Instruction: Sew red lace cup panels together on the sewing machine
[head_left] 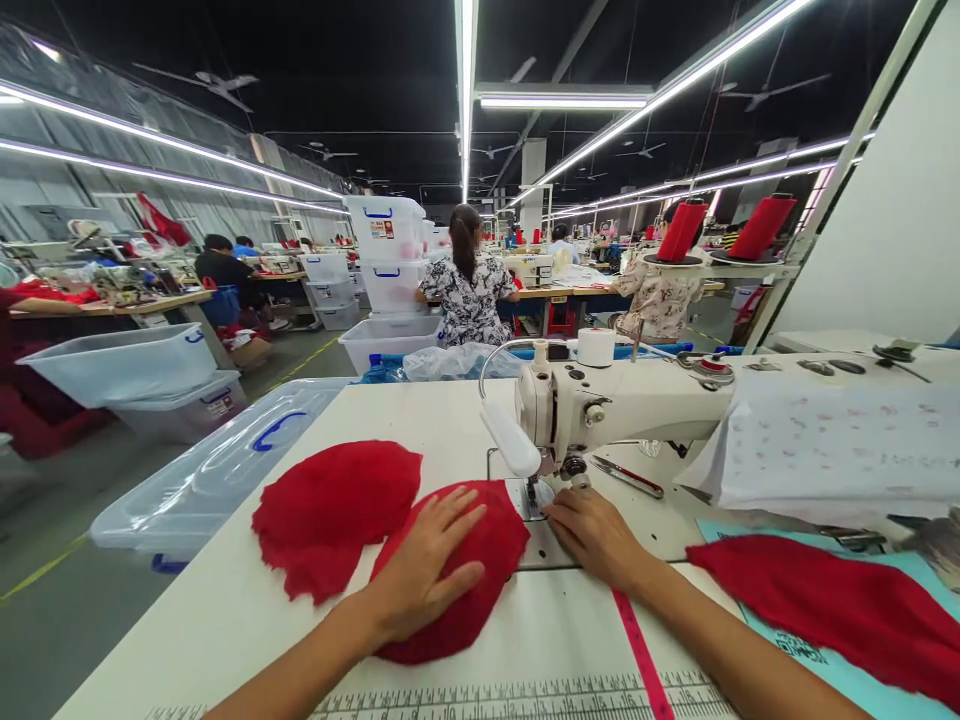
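My left hand (pixel 429 568) lies flat with fingers spread on a rounded red fabric piece (pixel 501 530). That piece reaches to the plate of a white sewing machine (pixel 637 400), its right edge close to the presser foot (pixel 533 494). Just right of the foot is my right hand (pixel 592 535), fingers bent and held together. Its fingertips touch down beside the foot, and whatever they may pinch is hidden. A second red fabric piece (pixel 337 510) with a ragged lower edge lies flat to the left.
Small metal thread snips (pixel 628 477) lie behind my right hand. At right, a long red fabric piece (pixel 832 600) rests on a light-blue sheet (pixel 720 530). A printed ruler (pixel 525 700) runs along the front. A clear plastic lid (pixel 225 470) sits left. A person (pixel 469 290) sits ahead.
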